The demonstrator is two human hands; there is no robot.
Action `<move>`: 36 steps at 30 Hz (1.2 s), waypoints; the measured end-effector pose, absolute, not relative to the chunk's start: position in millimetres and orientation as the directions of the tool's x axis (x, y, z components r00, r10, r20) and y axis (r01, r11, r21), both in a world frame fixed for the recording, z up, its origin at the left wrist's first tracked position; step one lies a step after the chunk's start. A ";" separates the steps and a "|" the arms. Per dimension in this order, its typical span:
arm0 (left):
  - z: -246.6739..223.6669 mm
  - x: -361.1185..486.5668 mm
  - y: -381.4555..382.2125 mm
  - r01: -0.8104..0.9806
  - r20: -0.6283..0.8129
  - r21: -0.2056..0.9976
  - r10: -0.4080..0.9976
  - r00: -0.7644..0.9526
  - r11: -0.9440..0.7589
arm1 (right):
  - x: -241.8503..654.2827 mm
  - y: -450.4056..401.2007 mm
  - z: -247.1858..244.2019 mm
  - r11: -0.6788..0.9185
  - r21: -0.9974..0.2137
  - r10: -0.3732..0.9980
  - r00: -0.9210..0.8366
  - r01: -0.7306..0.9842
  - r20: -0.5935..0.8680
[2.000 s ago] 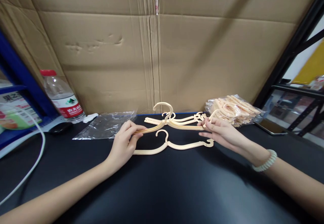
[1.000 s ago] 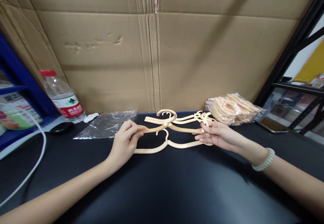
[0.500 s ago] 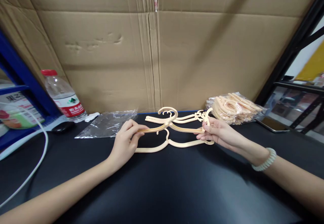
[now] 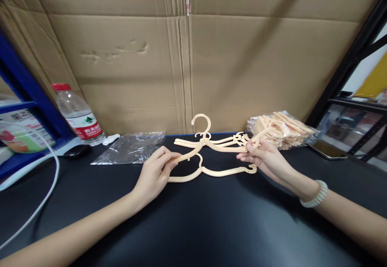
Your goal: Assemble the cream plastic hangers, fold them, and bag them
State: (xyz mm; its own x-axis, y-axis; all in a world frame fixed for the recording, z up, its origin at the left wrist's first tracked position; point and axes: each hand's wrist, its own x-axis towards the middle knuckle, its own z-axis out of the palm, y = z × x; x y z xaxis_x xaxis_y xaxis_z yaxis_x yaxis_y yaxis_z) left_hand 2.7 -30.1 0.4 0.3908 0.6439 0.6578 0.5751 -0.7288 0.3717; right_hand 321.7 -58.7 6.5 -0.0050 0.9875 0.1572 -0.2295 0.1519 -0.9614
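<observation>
Between both hands, raised above the black table, is a cream plastic clothes hanger (image 4: 223,147) with its hook pointing up. My left hand (image 4: 155,172) pinches the end of its left arm. The other end is gripped by the fingers of my right hand (image 4: 264,156), where a curved cream piece sticks up past the thumb. A second cream hanger (image 4: 222,172) lies on the table just below, its left end hidden behind my left hand. Behind the held one lie more cream hangers (image 4: 184,143), partly covered by it.
A clear plastic bag of hangers (image 4: 281,128) rests at the back right beside a phone (image 4: 328,149). Flat clear plastic wrap (image 4: 130,148), a red-capped water bottle (image 4: 81,116) and a black mouse (image 4: 78,150) are at the left. A cardboard wall (image 4: 121,73) closes off the back.
The held hanger has tilted so its hook stands higher. Both hands have shifted slightly right with it. The hangers on the table have stayed in place.
</observation>
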 end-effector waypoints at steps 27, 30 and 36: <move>55.7 -23.7 -30.4 0.587 0.154 0.146 0.604 0.782 -0.797 | 398.8 -46.4 42.7 0.333 -0.824 0.895 -0.428 0.459 0.123; 59.7 -24.3 -35.0 0.555 0.094 0.184 0.576 0.812 -0.811 | 397.7 -48.5 43.3 0.369 -0.750 0.859 -0.510 0.549 0.049; 51.6 -13.5 -45.0 0.529 0.073 0.119 0.539 0.839 -0.840 | 389.1 -49.5 37.5 0.385 -0.633 0.847 -0.530 0.671 -0.047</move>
